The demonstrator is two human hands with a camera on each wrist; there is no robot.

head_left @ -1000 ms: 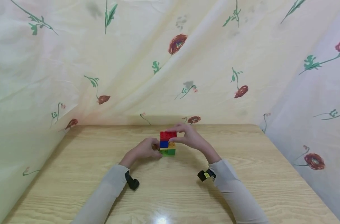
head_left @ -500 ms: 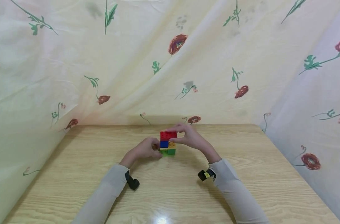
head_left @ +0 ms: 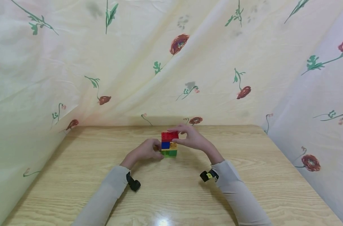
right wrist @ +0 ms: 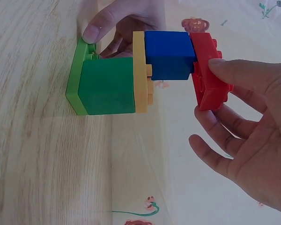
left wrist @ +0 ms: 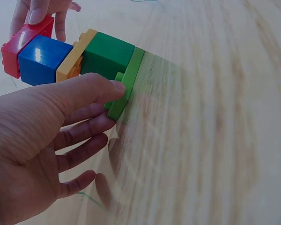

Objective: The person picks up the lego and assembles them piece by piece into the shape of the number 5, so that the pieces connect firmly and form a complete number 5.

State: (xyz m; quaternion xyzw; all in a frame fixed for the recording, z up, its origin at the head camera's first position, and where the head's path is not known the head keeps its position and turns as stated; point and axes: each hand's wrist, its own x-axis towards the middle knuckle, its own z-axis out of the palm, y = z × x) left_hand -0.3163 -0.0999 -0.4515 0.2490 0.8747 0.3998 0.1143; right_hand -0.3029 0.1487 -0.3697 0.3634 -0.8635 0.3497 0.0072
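Observation:
A small tower of toy building blocks stands on the table between the hands. From the bottom up it has a light green plate [right wrist: 76, 86], a dark green block [left wrist: 107, 52], a yellow plate [right wrist: 140, 72], a blue block [right wrist: 169, 55] and a red plate [head_left: 169, 137]. My left hand [head_left: 145, 149] pinches the light green plate at its left end, thumb on the studded side. My right hand [head_left: 192, 138] grips the red plate's right end between thumb and fingers. In the right wrist view the red plate looks slightly tilted against the blue block.
The wooden table [head_left: 171, 194] reaches back to a floral cloth [head_left: 126, 56] hung behind and along both sides. The tower is near the table's back edge. Each wrist wears a black strap with a small camera, the right one [head_left: 208, 175] lying close above the table.
Both hands keep their hold and the tower stays in place. The right hand has risen very slightly. On the right side, the floral cloth has shifted a little leftward.

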